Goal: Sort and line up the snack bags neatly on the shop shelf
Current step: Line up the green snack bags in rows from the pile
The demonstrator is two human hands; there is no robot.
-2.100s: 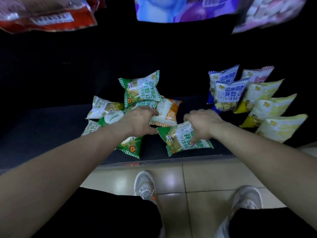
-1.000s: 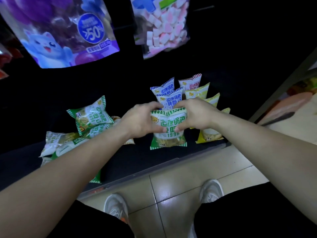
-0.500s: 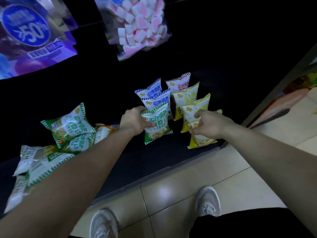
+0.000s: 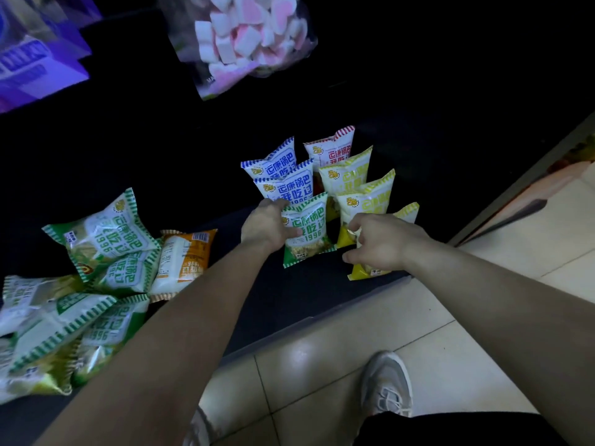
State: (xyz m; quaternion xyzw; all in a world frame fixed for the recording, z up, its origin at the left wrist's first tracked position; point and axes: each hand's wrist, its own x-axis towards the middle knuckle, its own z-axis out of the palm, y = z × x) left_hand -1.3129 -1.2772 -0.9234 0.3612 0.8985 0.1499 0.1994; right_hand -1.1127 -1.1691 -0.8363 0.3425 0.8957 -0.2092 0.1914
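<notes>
A green snack bag stands upright on the dark shelf, in front of two blue bags. My left hand grips its left edge. To the right runs a row of yellow bags with a red bag behind them. My right hand is curled over the front yellow bag, fingers touching it. A loose heap of green bags and one orange bag lies at the left of the shelf.
A clear bag of pink and white marshmallows and purple bags hang above. The shelf's front edge meets a beige tiled floor; my shoes stand just below it. A dark upright bounds the right.
Both hands carried a green bag from the left heap to the right and stood it in front of the blue bags. My right hand then let go and moved onto the front yellow bag.
</notes>
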